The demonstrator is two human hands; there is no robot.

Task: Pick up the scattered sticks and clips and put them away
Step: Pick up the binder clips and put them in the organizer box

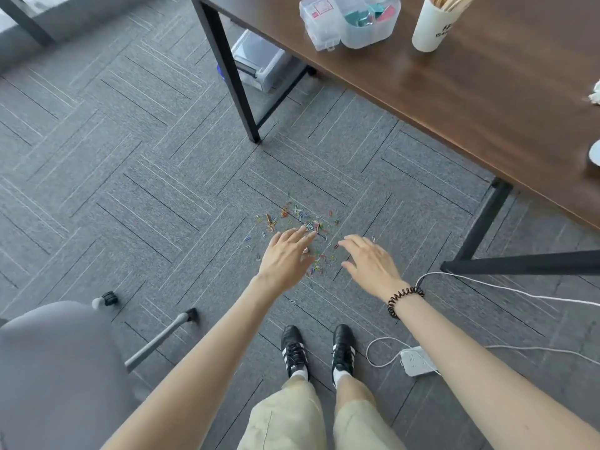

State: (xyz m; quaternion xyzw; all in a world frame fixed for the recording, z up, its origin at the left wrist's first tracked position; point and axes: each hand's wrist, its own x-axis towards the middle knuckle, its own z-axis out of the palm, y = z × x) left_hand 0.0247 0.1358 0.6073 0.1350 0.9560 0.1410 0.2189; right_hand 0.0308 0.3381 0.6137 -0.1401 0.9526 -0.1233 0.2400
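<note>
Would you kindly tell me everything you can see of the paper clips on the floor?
The paper clips are small wire loops in mixed colours: blue, green, yellow, red. They lie loose in a scatter on the grey carpet. The left hand and right hand reach open above them; contact cannot be told.

I can read no word here. On the table [470, 102], the white cup [430, 27] carries two lines of dark printed characters, too small and blurred to make out. The clear plastic box [316, 26] beside it bears a red-bordered label [320, 8], perhaps with print inside, but illegible. My black shoes [293, 350] each show three white stripes.
</note>
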